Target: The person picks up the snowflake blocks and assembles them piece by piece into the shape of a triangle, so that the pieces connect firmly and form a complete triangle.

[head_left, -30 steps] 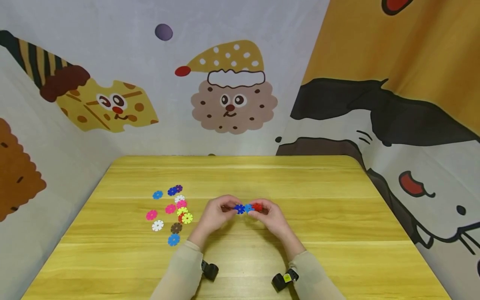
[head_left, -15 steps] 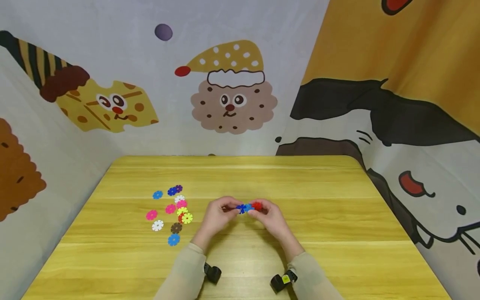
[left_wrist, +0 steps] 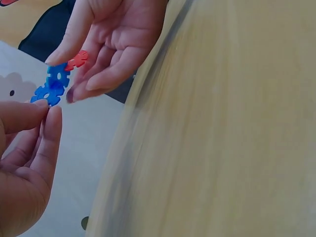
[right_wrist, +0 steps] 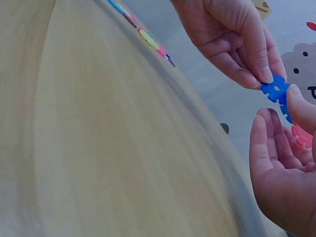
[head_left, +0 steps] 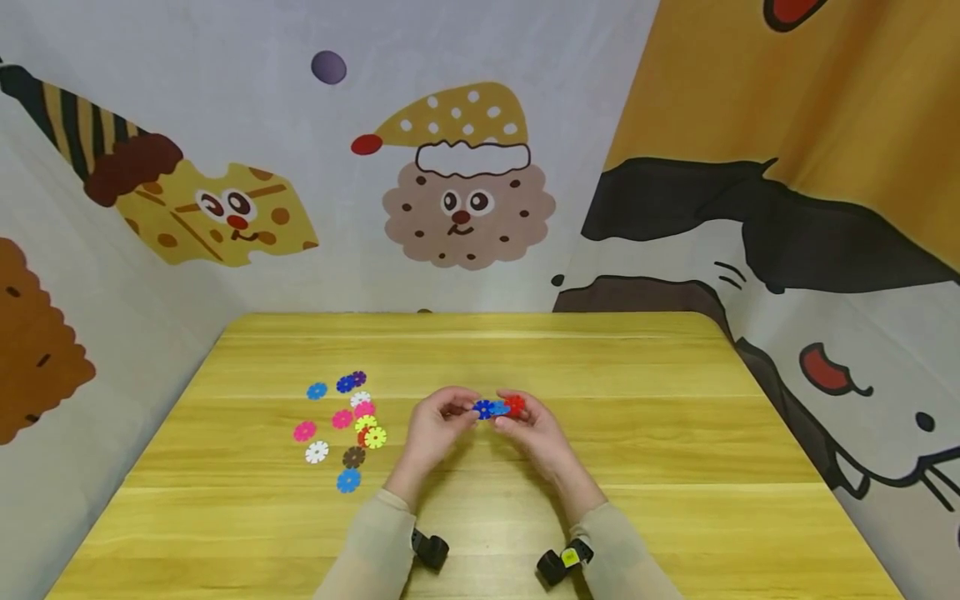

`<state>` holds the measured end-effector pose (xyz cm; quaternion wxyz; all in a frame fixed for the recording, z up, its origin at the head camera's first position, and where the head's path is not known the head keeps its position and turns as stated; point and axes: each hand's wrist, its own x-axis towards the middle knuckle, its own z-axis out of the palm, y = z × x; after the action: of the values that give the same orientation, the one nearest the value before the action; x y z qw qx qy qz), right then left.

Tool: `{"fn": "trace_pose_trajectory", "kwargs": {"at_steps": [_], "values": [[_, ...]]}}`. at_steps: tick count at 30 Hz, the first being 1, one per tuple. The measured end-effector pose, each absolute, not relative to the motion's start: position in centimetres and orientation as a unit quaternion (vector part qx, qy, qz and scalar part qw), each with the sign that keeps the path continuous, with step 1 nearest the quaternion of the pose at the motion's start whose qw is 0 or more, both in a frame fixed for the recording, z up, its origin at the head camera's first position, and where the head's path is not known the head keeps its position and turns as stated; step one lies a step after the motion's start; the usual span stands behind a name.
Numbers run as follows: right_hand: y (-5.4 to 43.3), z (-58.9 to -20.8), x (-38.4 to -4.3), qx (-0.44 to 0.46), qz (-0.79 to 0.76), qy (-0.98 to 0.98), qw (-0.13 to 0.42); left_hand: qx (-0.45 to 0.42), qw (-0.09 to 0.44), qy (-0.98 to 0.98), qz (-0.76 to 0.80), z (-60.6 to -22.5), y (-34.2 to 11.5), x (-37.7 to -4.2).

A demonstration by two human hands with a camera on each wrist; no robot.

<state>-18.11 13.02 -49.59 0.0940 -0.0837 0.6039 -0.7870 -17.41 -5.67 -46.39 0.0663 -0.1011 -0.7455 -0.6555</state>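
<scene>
My left hand (head_left: 438,427) pinches a dark blue notched snowflake disc (head_left: 483,409) between thumb and fingertips. Joined to it in a short chain are a lighter blue disc (head_left: 498,408) and a red disc (head_left: 515,405), held up over the table. My right hand (head_left: 536,429) surrounds the red end. In the right wrist view its thumb (right_wrist: 300,101) lies right at the blue discs, while its other fingers (right_wrist: 260,138) stand apart from the thumb. The red disc (left_wrist: 77,60) shows in front of the right palm in the left wrist view.
Several loose discs lie on the wooden table (head_left: 645,442) left of the hands, among them a brown one (head_left: 353,457), a white one (head_left: 317,452) and a light blue one (head_left: 348,481). A cartoon-printed cloth (head_left: 465,292) hangs behind the table's far edge.
The chain has risen slightly and turned in the hands, and more of the red disc shows. The right fingers have spread from their closer grip. The loose discs stay in place.
</scene>
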Motion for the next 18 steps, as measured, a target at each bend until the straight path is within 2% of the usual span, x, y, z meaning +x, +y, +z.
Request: {"fn": "trace_pose_trajectory", "kwargs": {"at_steps": [6,12,18], "values": [[12.6,-49.9,-18.2,-0.078,-0.818,0.557,0.122,-0.101,0.081,-0.738,-0.662,-45.0,-5.1,-16.6],[12.3,-49.9,-18.3,-0.056,-0.830,0.541,0.125,-0.095,0.071,-0.751,-0.649,-46.9,-5.6,-17.2],[12.5,-49.7,-18.4,-0.048,-0.822,0.555,0.122,-0.092,0.051,-0.774,-0.625,-47.5,-8.3,-16.8]]}}
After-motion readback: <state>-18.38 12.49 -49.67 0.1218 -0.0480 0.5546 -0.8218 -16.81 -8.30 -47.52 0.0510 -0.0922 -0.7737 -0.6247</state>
